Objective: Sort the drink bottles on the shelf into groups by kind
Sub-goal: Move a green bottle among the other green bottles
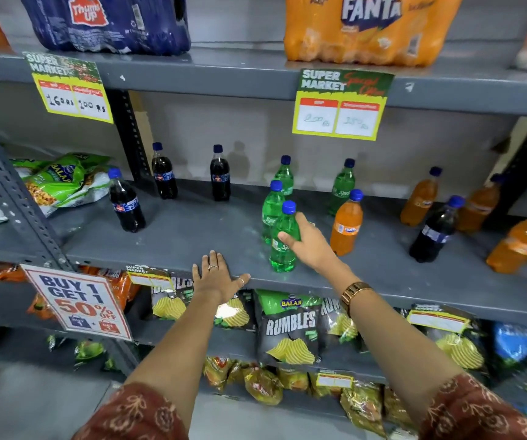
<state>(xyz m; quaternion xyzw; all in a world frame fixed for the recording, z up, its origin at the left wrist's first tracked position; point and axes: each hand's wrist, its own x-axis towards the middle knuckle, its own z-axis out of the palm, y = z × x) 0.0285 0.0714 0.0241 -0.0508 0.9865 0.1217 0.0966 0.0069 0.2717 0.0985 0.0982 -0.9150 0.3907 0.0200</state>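
Sleeves: two patterned red-brown sleeves are seen closest, with bare forearms reaching up toward the middle shelf.
Left hand: the left hand is laid flat on the front edge of the shelf, fingers spread wide and nothing held.
Right hand: the right hand is wrapped around the front green bottle, thumb across the label and fingers curled behind it; the bottle base appears to be on or just above the shelf, and which cannot be told.
Green group: three more green bottles are gathered close, one just behind the held bottle, one further back and one to the right.
Dark group: three dark cola bottles are stood apart on the left, while a fourth dark bottle is left among the orange ones on the right.
Orange group: one orange bottle is stood just beside the right hand; others are placed further right.
Risk, knock: the orange bottle beside the wrist could be toppled if the arm is swung right.
Risk, crowding: the green bottle behind could be pushed over if the held one is set down too tight against it.
Risk, mixing: the stray dark bottle could be overlooked, so the groups would stay mixed.
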